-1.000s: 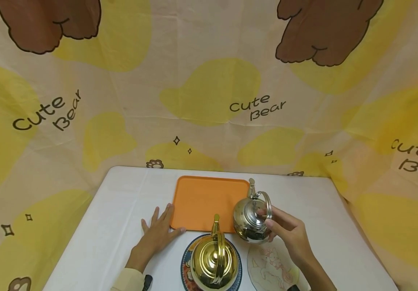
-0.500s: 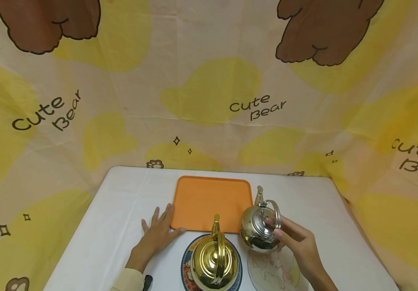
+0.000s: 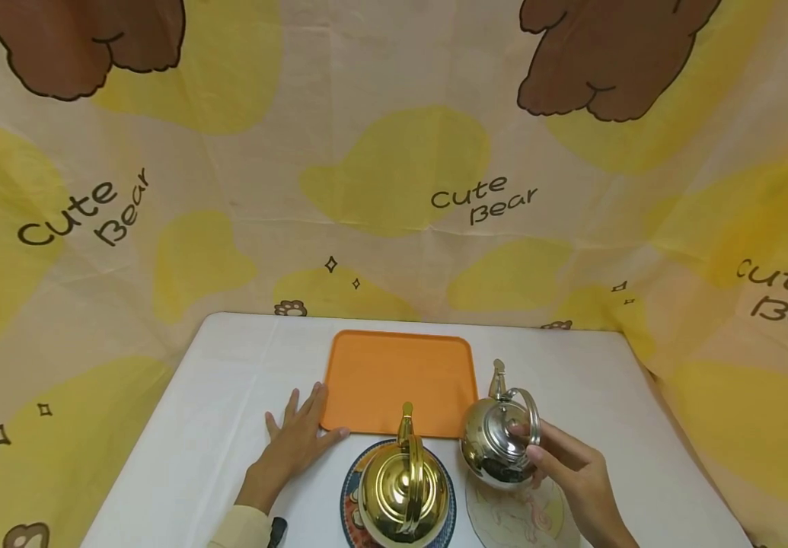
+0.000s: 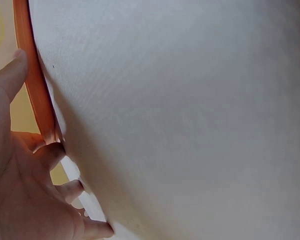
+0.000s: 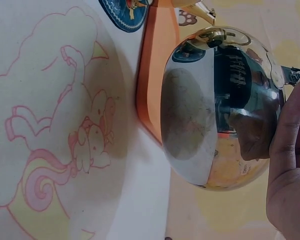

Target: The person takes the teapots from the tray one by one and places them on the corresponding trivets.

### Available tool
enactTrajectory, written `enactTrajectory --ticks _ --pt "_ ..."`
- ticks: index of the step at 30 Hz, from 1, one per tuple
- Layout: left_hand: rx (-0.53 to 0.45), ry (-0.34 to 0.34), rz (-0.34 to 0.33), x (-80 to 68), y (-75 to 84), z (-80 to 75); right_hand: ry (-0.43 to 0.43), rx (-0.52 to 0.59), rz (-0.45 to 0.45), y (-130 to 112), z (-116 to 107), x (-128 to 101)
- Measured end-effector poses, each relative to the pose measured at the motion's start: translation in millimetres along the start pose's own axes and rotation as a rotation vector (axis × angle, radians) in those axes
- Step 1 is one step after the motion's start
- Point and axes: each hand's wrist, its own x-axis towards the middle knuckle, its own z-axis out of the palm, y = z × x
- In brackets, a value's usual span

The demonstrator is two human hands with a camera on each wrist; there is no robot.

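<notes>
My right hand (image 3: 568, 472) grips the handle of a silver teapot (image 3: 499, 445) and holds it in the air just above a pale round coaster with a pink drawing (image 3: 517, 514). In the right wrist view the silver teapot (image 5: 217, 105) hangs clear of the coaster (image 5: 50, 130), with my fingers (image 5: 290, 165) beside it. My left hand (image 3: 298, 438) lies flat on the white table (image 3: 215, 426), fingertips touching the left front corner of the orange tray (image 3: 400, 380). The left wrist view shows this hand (image 4: 25, 180) against the tray rim (image 4: 35, 85).
A gold teapot (image 3: 403, 495) stands on a blue patterned coaster (image 3: 349, 502) at the front edge, between my hands. The bear-print cloth (image 3: 394, 175) hangs behind and around the table. The orange tray holds nothing.
My right hand has carried the silver teapot off the tray's right edge, rightward, toward me and lower, down over the pale coaster. The left hand has not moved.
</notes>
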Motion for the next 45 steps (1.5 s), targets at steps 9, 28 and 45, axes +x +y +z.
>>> enactTrajectory --ticks 9,28,45 --pt "-0.005 0.003 0.001 -0.9 0.4 -1.2 0.013 0.070 -0.002 -0.5 -3.8 -14.1" --pt "-0.009 0.001 0.002 -2.5 1.8 -0.8 0.104 0.017 0.065 -3.1 -11.4 -41.7" --pt "-0.016 -0.006 -0.004 -4.3 1.8 -1.7 0.184 -0.129 0.281 -12.1 -12.4 -59.6"
